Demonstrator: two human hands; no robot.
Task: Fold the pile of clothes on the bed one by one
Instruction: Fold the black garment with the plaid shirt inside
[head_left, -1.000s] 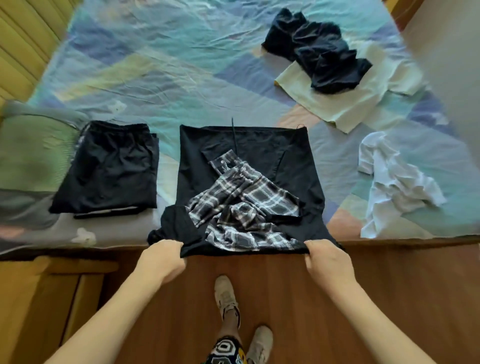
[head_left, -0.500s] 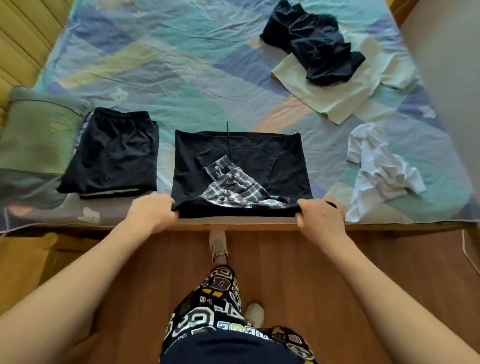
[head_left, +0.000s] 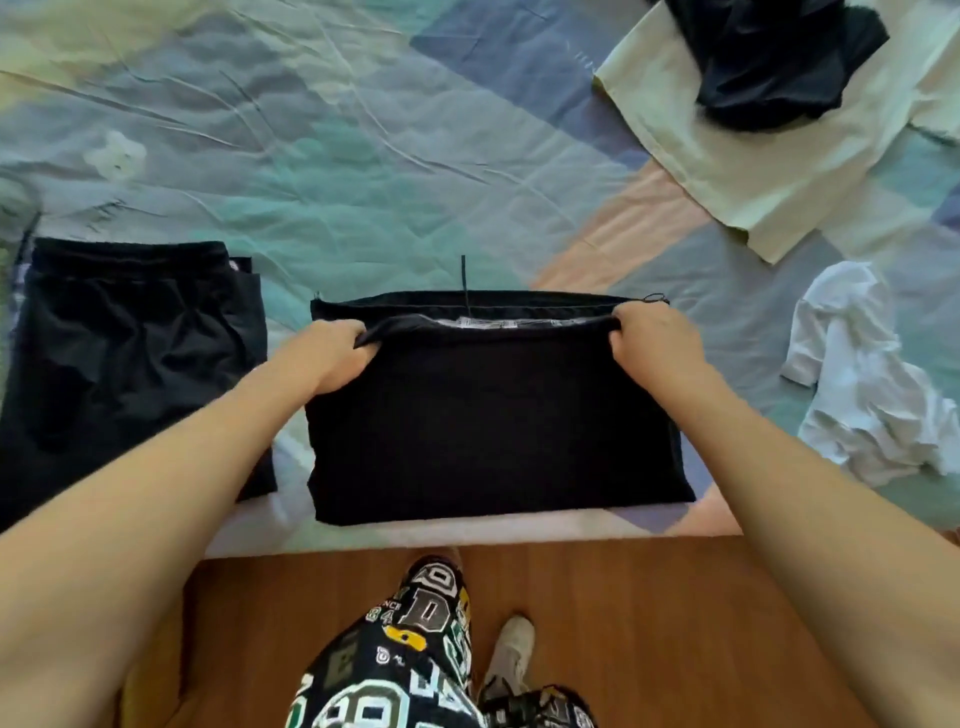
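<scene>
Both hands are on the black garment (head_left: 493, 415) now, and this looks like the halving fold going down. The left hand (head_left: 332, 358) pinches the folded-over corner on its side, fingers (head_left: 363, 340) curled round the cloth; the right hand (head_left: 652, 338) grips the opposite corner the same way. The top layer's edge lies just short of the far hem, and a thin sliver of pale checked fabric peeks out between the two layers. A drawstring pokes out past the far edge.

The garment lies at the near edge of the bed (head_left: 311, 130), a tidy dark rectangle, flat and fairly smooth. Just beside it on the left rests an already folded dark piece (head_left: 130, 358).

Next, I'd say, the edge wants laying flush, then letting go and smoothing. Waiting further off: a crumpled white garment (head_left: 872, 379) to the right, and a dark bundle (head_left: 779, 57) lying on a cream cloth (head_left: 727, 166).
</scene>
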